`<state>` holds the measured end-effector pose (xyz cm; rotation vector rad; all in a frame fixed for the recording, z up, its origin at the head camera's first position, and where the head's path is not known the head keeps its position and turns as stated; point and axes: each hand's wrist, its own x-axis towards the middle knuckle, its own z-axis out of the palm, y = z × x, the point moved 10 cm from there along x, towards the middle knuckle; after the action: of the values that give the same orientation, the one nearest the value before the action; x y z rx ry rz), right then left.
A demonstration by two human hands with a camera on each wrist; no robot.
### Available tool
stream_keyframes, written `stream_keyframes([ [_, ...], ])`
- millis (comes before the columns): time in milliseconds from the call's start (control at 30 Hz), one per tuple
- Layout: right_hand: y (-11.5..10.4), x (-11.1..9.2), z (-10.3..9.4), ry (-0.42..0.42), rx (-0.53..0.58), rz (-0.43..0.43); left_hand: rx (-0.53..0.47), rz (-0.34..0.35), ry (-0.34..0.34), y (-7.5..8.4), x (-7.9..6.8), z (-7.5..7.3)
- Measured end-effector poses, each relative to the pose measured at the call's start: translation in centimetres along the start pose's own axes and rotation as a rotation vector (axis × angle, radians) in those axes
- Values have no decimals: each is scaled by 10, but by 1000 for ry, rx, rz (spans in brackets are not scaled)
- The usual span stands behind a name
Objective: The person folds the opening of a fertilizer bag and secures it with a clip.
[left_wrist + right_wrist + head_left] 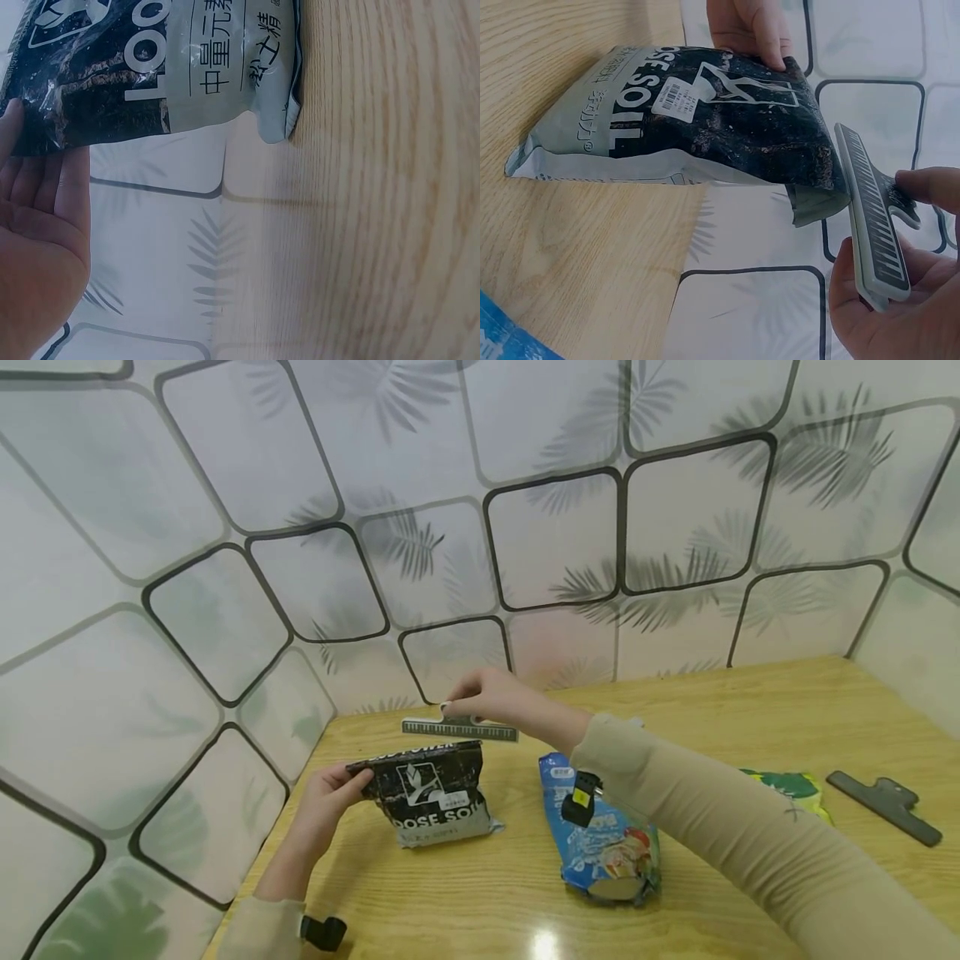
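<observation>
Left hand point(330, 797) pinches soil bag point(431, 792); right hand point(498, 702) grips striped clip point(459, 730) above it. Right of soil bag: blue bag point(600, 856), half-hidden green packet point(798, 787), dark clip point(885, 806).

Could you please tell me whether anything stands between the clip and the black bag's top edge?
Nothing visible does: the clip, held in the right hand, is close to the top edge of the black bag. The left hand grips an upper corner, and the blue bag lies clear.
</observation>
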<state>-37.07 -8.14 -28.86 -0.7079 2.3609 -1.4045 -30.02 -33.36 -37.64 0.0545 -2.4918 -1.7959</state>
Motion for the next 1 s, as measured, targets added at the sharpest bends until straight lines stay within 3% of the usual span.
stream_keyframes([
  [367, -13, 2, 2, 6, -85, -49, -10, 6, -9, -1, 5, 0],
  [600, -23, -2, 6, 11, -211, -82, -10, 0, -9, 0, 5, 0],
  [767, -33, -8, 12, 4, -289, -145, -10, 9, -12, -1, 4, 1],
  [1000, -52, -18, 24, 12, -482, -238, -16, 20, -6, -1, 3, 1],
])
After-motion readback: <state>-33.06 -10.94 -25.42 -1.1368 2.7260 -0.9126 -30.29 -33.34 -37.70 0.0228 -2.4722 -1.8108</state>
